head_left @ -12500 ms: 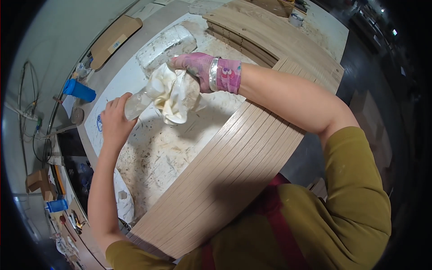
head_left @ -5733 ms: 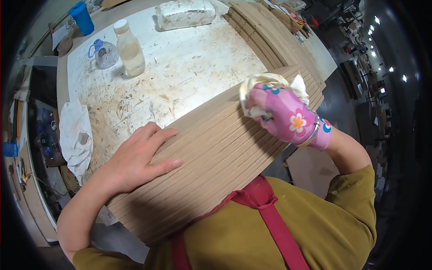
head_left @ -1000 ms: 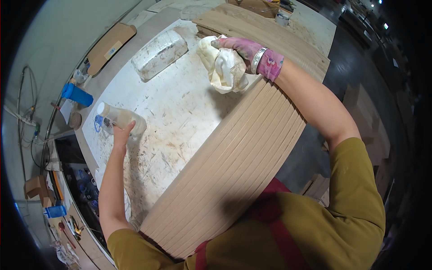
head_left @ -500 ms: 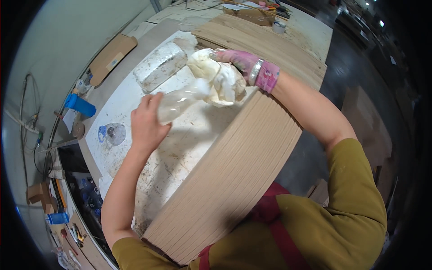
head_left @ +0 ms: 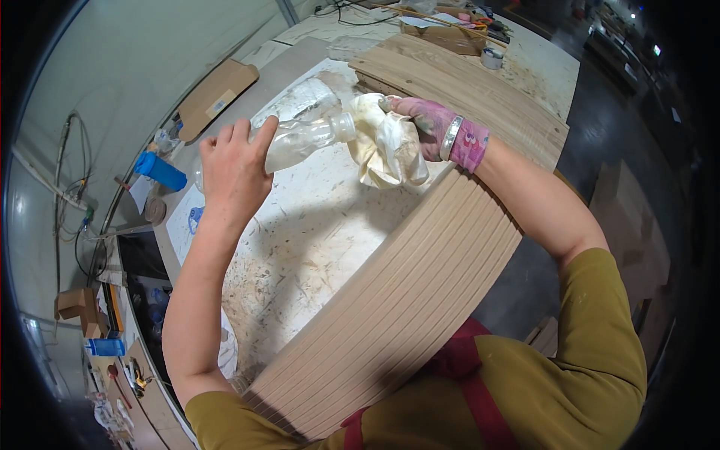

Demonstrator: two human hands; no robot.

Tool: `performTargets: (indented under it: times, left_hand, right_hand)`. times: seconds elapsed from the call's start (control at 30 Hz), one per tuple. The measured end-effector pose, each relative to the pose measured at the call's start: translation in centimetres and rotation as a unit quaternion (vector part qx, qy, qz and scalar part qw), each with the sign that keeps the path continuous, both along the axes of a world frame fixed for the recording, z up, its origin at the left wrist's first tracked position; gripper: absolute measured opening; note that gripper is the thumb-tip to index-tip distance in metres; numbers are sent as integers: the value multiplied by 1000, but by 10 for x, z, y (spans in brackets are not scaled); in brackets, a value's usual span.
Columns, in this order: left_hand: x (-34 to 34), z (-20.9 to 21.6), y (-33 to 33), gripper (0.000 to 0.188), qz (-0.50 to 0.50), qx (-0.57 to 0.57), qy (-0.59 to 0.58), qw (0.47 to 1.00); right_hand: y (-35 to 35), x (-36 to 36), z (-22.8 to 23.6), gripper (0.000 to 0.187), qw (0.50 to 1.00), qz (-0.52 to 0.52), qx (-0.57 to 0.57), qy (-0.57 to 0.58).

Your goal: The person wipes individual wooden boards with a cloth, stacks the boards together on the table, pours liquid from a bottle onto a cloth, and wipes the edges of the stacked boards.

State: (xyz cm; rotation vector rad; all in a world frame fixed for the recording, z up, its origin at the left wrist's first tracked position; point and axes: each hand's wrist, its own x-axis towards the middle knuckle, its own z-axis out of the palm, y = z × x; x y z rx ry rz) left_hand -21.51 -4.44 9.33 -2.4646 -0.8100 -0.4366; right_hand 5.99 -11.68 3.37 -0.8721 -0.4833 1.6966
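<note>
Above the glue-spattered white bench (head_left: 315, 247), the bare left hand (head_left: 234, 169) grasped a clear plastic bottle (head_left: 300, 136) lying level, mouth touching the stained cream rag (head_left: 390, 142); the pink-gloved right hand (head_left: 429, 124) clenched that rag.

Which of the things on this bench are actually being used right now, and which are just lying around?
In use:
- clear plastic bottle, tipped by the left hand toward the cloth
- stained cream cloth, bunched in the gloved right hand
- stack of tan wooden boards, beneath the cloth

Lying about:
- blue cylinder
- flat brown cardboard piece
- roll of tape
</note>
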Motion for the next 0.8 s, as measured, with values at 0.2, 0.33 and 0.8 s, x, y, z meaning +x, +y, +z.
performTargets:
  times: [0.2,0.33,0.8]
  left_hand:
    - [8,8,-8,63,-46,31,2,998]
    - [12,14,4,50,-50,83,-12,995]
    - [10,7,-9,60,-33,51,49,997]
  right_hand:
    - [2,4,-5,38,999,27,28,33]
    - [3,3,-2,32,1000,1,14,11]
    - [-2,2,-4,32,999,19,-5,37]
